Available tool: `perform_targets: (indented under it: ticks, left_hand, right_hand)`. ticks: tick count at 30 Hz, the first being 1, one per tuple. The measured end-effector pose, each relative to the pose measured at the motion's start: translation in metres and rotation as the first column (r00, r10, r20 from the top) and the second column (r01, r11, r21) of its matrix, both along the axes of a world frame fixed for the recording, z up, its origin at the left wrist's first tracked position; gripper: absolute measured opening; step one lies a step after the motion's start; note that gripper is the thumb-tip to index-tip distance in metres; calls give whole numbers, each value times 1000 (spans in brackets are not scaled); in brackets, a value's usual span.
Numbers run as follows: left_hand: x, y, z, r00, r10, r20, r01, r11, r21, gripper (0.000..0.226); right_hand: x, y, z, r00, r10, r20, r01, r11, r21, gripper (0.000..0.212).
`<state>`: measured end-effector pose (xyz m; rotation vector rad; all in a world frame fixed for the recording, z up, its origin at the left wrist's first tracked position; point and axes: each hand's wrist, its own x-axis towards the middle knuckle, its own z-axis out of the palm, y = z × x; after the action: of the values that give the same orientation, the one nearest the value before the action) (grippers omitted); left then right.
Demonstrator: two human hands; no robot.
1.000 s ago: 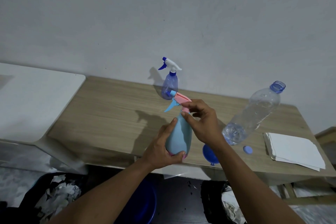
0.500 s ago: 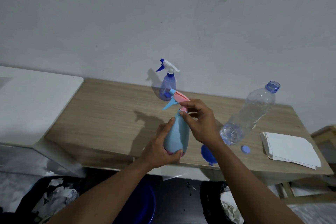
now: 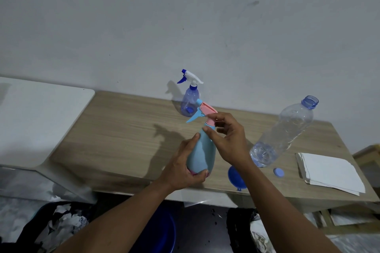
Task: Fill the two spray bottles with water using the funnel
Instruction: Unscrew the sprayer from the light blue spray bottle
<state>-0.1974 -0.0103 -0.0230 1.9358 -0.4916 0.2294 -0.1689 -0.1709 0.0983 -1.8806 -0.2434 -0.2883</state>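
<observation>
A light blue spray bottle with a pink and blue trigger head stands near the front edge of the wooden table. My left hand wraps its lower body. My right hand pinches the pink collar at its neck. A clear blue spray bottle with a white and blue head stands behind, by the wall. The blue funnel lies on the table under my right wrist, partly hidden. A large clear water bottle, uncapped, holds a little water at its bottom.
The bottle's blue cap lies beside a stack of white paper at the right. A white surface adjoins the table on the left. Below the table are dark bags with paper scraps and a blue bucket.
My hands stay on the light blue spray bottle; the right fingers have shifted a little around the pink collar. The view has drifted slightly. Nothing else moved.
</observation>
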Motion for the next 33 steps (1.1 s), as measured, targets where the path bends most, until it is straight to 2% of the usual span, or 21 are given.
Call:
perform_targets:
  ticks: [8,15,18,21,23,28,33]
  left_hand:
    - [-1,0,-10,1000,-15,-12,15,1000,24,105]
    - [4,6,-24,999,18,-38,-18,1000,2,106]
    - [6,9,-36,995,44,-85,-48,998,-39,107]
    - [9,13,-48,991,63,-119,-68,997,-44,106]
    - [10,15,-55,989,70,-130,-73,997,-12,104]
    - [12,14,-66,988,82,-132,-77,996,40,100]
    - [16,13,-72,993,68,-97,-58,993,100,96]
  right_hand:
    - [15,-7,10,1000,-29,1,29,999,42,27]
    - [44,-26,56,952,-282,118,249,939,236,33]
    - [60,-41,68,929,-343,138,325,936,139,42]
    - [72,-53,55,945,-321,64,324,945,-36,41]
    - [73,-57,31,955,-290,-57,283,953,-107,39]
    - [64,-57,-48,907,-237,-347,205,970,-129,35]
    - [62,-51,-100,858,-218,-465,182,976,-121,34]
